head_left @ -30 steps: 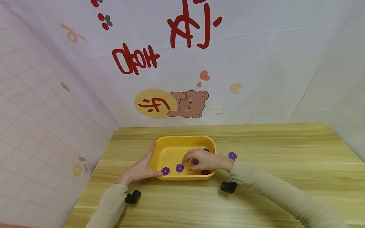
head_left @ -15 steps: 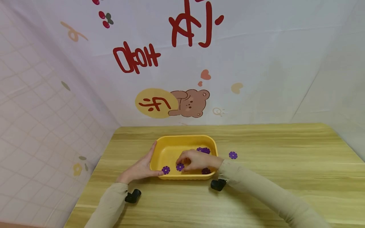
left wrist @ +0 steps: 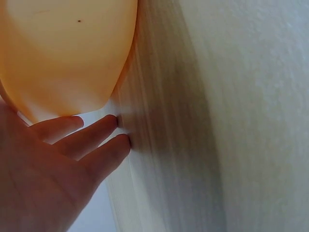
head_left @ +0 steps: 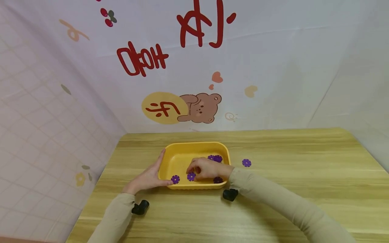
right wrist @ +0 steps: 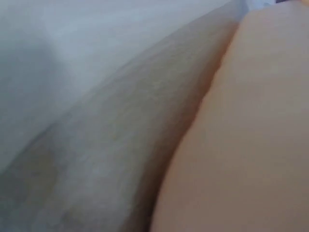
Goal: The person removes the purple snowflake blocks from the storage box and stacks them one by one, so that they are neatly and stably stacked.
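A yellow plastic bin (head_left: pixel 179 163) stands on the table with several purple snowflake discs inside. Its left end is braced by my left hand (head_left: pixel 149 177), fingers along the outer wall and thumb at the front rim, beside one disc (head_left: pixel 175 179). In the left wrist view the extended fingers (left wrist: pixel 87 140) lie by the bin's side. My right hand (head_left: pixel 208 168) reaches in over the right rim. Its curled finger and thumb pinch the edges of a purple snowflake disc (head_left: pixel 191 177) on the bin floor. The right wrist view shows mostly blurred skin and background.
More purple discs (head_left: pixel 217 158) lie at the bin's back right, and another disc (head_left: pixel 217 180) sits near its front right corner. One loose disc (head_left: pixel 247 163) lies outside, on the wooden table (head_left: pixel 291 162). A printed white cloth (head_left: pixel 273 67) hangs behind.
My right hand has moved left inside the bin, from beside the middle disc to around it. Discs at the back right have come into sight. The left hand has stayed at the bin.
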`<action>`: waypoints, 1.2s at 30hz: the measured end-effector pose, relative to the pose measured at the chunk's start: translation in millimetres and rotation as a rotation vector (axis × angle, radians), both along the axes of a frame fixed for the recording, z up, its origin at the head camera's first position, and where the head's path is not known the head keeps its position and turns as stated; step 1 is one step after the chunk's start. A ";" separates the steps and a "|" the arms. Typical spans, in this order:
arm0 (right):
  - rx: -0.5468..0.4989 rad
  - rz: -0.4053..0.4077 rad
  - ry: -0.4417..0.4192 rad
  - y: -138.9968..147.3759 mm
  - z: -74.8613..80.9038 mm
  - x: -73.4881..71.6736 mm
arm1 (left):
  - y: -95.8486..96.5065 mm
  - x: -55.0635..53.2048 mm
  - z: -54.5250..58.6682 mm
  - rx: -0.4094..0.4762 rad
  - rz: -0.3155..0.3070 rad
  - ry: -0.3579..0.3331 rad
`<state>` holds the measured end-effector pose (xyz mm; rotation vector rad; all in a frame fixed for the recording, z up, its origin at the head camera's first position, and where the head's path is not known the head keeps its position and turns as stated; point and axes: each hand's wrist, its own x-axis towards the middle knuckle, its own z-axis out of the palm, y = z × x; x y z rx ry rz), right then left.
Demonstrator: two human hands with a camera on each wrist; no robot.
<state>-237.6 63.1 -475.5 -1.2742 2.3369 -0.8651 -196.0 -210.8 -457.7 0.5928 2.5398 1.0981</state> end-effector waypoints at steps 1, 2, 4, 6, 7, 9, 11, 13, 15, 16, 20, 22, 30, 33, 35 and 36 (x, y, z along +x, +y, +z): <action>0.007 0.001 0.016 -1.2 0.3 0.0 | -0.3 -0.1 0.0 0.000 0.000 0.002; 0.015 0.001 0.029 -2.2 0.7 0.0 | -0.4 -0.1 0.5 0.003 0.002 0.002; 0.029 -0.002 0.045 -4.2 1.2 0.0 | -1.0 -0.1 0.8 0.004 0.002 0.004; 0.035 -0.007 0.049 -5.4 2.2 0.4 | -1.4 0.2 1.0 0.006 0.004 0.001; 0.032 -0.006 0.051 -5.8 2.8 0.6 | -1.5 0.5 1.2 0.007 0.006 -0.001; 0.015 -0.004 0.042 -6.1 3.9 1.0 | -1.8 0.8 1.5 0.007 0.008 -0.005; -0.018 -0.001 0.026 -5.6 4.5 1.0 | -1.8 0.9 1.4 0.007 0.007 -0.005; -0.059 -0.003 -0.001 -4.6 5.0 0.8 | -1.7 0.9 1.2 0.007 0.005 -0.002; -0.099 -0.013 -0.029 -3.0 5.0 0.4 | -1.4 0.7 1.0 0.003 0.001 0.002; -0.118 -0.018 -0.039 -2.1 4.8 0.2 | -1.1 0.5 0.9 0.003 -0.001 0.002; -0.166 -0.032 -0.054 0.6 5.6 1.1 | 0.0 0.2 0.9 -0.001 -0.005 -0.001; -0.186 -0.035 -0.065 2.0 7.3 2.6 | 0.2 -0.1 0.4 -0.003 -0.008 -0.001; -0.166 -0.004 -0.021 8.9 14.9 9.0 | -2.0 0.4 -0.2 -0.011 -0.021 0.025; -0.143 0.014 0.001 12.1 18.3 10.9 | -2.3 0.9 0.4 -0.010 -0.022 0.022; -0.143 0.024 0.015 15.0 21.2 11.9 | -2.8 1.0 0.5 -0.016 -0.020 0.020; -0.146 0.030 0.025 16.9 22.8 12.1 | -3.1 1.1 0.5 -0.020 -0.018 0.021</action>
